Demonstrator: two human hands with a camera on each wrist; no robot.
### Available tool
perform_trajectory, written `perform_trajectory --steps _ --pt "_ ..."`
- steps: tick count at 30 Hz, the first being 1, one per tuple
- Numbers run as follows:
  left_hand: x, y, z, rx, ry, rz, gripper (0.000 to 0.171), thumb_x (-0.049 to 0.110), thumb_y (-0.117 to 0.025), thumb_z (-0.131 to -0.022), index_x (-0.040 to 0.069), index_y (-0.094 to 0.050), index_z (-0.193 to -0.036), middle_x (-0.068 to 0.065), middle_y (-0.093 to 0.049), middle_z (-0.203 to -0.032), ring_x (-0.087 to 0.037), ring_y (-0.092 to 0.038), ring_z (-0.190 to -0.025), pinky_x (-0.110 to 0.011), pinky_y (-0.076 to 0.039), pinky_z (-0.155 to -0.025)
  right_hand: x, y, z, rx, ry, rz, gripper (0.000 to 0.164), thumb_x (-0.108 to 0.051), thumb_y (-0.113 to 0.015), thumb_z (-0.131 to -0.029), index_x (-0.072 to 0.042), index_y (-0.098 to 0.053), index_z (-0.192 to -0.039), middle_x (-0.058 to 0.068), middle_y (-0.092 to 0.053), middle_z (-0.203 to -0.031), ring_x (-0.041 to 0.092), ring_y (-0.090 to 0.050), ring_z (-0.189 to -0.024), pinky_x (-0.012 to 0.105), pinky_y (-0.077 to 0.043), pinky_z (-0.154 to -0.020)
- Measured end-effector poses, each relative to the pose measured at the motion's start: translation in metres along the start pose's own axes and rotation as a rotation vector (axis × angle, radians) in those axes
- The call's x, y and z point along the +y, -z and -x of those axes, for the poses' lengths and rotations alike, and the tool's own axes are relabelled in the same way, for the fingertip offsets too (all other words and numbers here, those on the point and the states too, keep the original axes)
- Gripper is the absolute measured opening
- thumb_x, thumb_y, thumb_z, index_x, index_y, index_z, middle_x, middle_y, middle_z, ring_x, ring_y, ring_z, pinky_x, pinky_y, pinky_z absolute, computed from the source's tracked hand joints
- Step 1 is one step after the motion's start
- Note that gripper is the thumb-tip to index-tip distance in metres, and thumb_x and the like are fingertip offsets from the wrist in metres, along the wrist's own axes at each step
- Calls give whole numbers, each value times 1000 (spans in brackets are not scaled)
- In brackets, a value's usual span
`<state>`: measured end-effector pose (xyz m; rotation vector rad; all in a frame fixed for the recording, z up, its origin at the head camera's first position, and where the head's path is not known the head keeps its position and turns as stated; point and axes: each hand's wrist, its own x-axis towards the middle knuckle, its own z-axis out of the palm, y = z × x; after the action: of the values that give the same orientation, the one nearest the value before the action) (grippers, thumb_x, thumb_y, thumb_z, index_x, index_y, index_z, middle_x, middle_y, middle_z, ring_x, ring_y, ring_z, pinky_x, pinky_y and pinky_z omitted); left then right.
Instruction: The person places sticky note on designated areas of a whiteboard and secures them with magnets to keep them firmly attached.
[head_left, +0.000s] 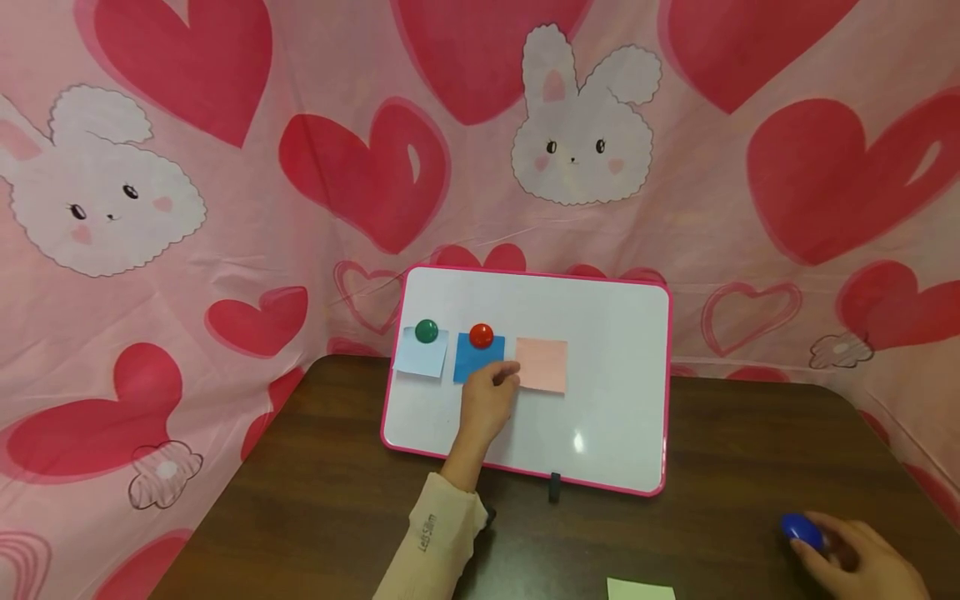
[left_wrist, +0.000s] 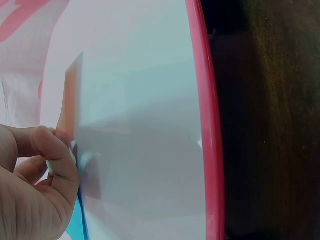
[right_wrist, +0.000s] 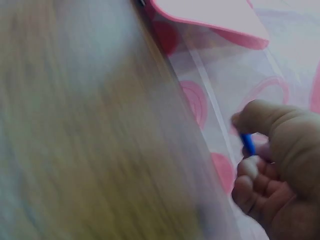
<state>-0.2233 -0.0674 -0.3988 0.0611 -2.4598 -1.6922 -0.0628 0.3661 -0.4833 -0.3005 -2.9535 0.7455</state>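
A pink sticky note (head_left: 543,367) lies flat-on against a white magnetic board (head_left: 617,367) that leans back on the table. My left hand (head_left: 486,402) pinches the note at its left edge; in the left wrist view the note (left_wrist: 71,100) is seen edge-on beyond the fingertips. Left of it, a blue sticky note (head_left: 470,357) sits under a red round magnet (head_left: 482,336), and a pale blue note (head_left: 422,357) under a green magnet (head_left: 427,331). Over the table's right side, my right hand (head_left: 862,557) holds a blue round magnet (head_left: 801,532) between thumb and fingers.
A pale yellow-green note (head_left: 640,589) lies at the near edge of view. One small black clip-like piece (head_left: 554,487) is at the board's lower pink frame. The dark wooden table (head_left: 315,475) meets a pink cloth (head_left: 465,167) with hearts and rabbits behind.
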Motion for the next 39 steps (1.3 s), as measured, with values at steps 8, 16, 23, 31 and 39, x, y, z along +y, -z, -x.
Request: perform_trajectory --steps 8,16,23,31,39 --pt "1 0 1 -3 -8 4 25 15 -66 -99 13 -73 -123 -4 -69 -114 -22 -61 -99 -30 -58 -72 -15 -7 9 339 101 -171 41 -18 -86 -81 6 -68 -109 -11 -55 -81 -8 -45 -66 13 -38 -54" --pt "0 2 1 -9 -10 -10 25 14 -65 -99 12 -74 -123 -4 -69 -119 -24 -61 -109 -35 -57 -84 -32 -9 13 500 155 -242 36 -13 -88 -78 0 -72 -108 -26 -52 -80 -14 -47 -68 7 -39 -56" --pt "0 2 1 -5 -20 -8 25 13 -65 -99 12 -74 -122 -4 -70 -119 -25 -61 -111 -35 -56 -85 -46 -6 5 565 324 -251 40 -4 -89 -72 -3 -74 -110 -27 -53 -88 -15 -46 -74 5 -36 -62" --pt "0 2 1 4 -28 6 24 13 -65 -99 11 -75 -121 -4 -70 -119 -25 -62 -112 -36 -56 -87 -65 -3 -10 574 473 -287 48 6 -89 -65 -2 -74 -109 -12 -54 -89 -9 -46 -76 4 -36 -66" --pt "-1 1 1 5 -39 3 24 12 -65 -99 11 -75 -120 -3 -71 -117 -24 -62 -110 -36 -56 -87 -83 -4 -20 558 489 -327 46 6 -86 -69 -2 -73 -112 -9 -54 -88 -7 -47 -75 6 -37 -64"
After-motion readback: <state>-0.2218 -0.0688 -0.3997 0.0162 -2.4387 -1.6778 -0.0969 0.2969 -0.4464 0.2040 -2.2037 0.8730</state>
